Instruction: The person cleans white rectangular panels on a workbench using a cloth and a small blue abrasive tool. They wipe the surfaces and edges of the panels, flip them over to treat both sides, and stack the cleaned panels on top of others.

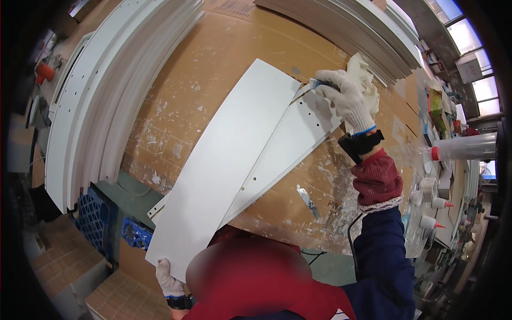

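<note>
A long white board (pixel 224 149) lies slantwise across a second white board (pixel 288 133) with small holes along it. My left hand (pixel 169 278), in a white knit glove, grips the near lower corner of the upper board, thumb on its top face. Near the far end, my right hand (pixel 346 96), also gloved, is closed with its fingers curled around a small dark thing (pixel 322 84) with a pale edge; its kind is mostly hidden. That hand is over the lower board's far end. A crumpled cream cloth (pixel 364 74) lies beside and behind it.
Paint-spattered cardboard (pixel 165 128) covers the worktable. Stacked white panels stand at the left (pixel 101 106) and far side (pixel 346 26). A flat metal strip (pixel 308 201) lies on the cardboard. Red-tipped bottles (pixel 431 222) and a clear cylinder (pixel 464 148) are at right; blue crates (pixel 96 216) sit lower left.
</note>
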### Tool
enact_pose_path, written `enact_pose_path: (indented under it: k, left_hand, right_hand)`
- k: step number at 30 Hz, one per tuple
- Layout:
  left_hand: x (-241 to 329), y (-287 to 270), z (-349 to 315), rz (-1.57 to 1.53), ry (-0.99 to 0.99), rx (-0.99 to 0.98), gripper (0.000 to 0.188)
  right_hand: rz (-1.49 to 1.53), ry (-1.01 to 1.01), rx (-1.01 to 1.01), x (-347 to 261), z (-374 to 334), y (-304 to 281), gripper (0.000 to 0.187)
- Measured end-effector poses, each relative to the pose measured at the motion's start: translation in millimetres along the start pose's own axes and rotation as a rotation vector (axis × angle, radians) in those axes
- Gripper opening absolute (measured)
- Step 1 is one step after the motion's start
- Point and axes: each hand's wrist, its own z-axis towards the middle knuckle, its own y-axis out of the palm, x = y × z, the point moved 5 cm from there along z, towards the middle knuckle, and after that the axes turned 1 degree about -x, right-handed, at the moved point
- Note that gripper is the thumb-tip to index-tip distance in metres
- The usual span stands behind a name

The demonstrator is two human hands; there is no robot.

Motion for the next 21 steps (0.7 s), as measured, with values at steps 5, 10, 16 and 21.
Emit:
enact_pose_path:
  k: [5,10,16,21]
  left_hand:
    - [-2,-4,-4,-0.019,0.012,0.059,0.047]
    - [-1,-5,-8,-0.004,-0.004,0.096,0.050]
    - [0,-12,-11,0.009,-0.008,0.142,0.050]
    - [-1,-12,-10,0.020,-0.012,0.143,0.051]
  right_hand:
    - [0.076,0.023,-0.087,-4,27,18,0.035]
    - [0.044,-0.065,-0.111,1,30,28,0.035]
    - [-0.042,-0.030,-0.032,12,37,24,0.037]
    - [-0.091,-0.159,-0.060,3,31,27,0.036]
